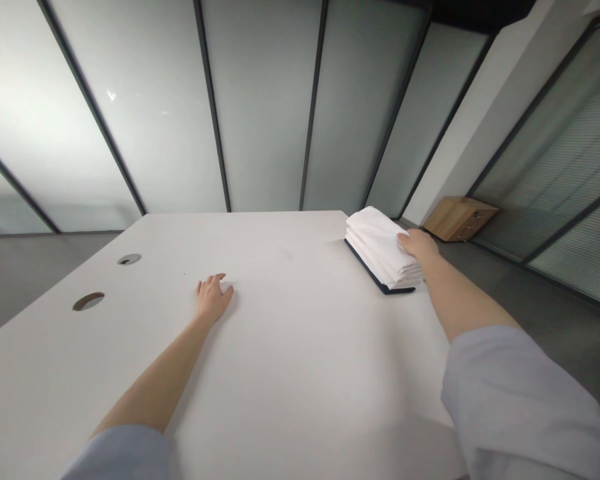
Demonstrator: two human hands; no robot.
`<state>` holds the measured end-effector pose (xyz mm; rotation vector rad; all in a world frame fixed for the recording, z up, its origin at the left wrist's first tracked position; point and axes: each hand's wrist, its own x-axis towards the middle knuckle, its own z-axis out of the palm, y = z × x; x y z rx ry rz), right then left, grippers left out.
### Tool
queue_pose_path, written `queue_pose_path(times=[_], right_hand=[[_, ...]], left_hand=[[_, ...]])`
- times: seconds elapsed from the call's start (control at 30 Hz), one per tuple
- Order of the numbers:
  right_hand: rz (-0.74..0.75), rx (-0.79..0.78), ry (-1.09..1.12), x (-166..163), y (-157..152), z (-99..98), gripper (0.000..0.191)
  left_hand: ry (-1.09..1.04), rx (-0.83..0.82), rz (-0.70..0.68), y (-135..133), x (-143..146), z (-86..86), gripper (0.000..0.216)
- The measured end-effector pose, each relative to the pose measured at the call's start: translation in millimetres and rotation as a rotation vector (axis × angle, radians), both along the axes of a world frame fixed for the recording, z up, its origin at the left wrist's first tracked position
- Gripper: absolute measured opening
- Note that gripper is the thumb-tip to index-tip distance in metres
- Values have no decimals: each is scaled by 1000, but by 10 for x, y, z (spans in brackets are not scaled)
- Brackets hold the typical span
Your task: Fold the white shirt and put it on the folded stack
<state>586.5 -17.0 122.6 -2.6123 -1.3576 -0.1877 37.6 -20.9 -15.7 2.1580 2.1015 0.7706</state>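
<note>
A stack of folded white cloths (377,243) sits at the right edge of the white table (290,360). Beneath it shows the border of a flat dark blue piece (393,291); I cannot tell what that is. My right hand (420,245) is at the right side of the stack, its thumb and finger closed on the cloth near the top. Some of its fingers are out of sight behind the hand. Over the left half of the table, my left hand (213,297) is open with its fingers apart, low above or touching the surface, holding nothing.
Two round cable holes, one farther back (129,259) and one nearer (89,302), pierce the table's left side. Frosted glass panels (265,107) stand behind the far edge. On the floor at the right is a wooden cabinet (457,218) beside a glass wall (560,153).
</note>
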Motion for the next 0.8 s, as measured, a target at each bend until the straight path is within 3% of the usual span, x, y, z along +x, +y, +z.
queue_pose_path(times=[0.27,0.47,0.57,0.8], right_hand=[[-26,190,-49,24,-119,70,47],[-74,34,46,1,-85,-38,47],[-137,49,84,-23,-68,-89,48],[-98,87,141,-35,-151,-25,51]], left_hand=[[-23,-1,-13,17,-3,-5,43],[-15,2,-11,-3,-1,13,44],[-10,-1,0,-10,1,14,44],[22,-20,-13,15,-7,-9,45]])
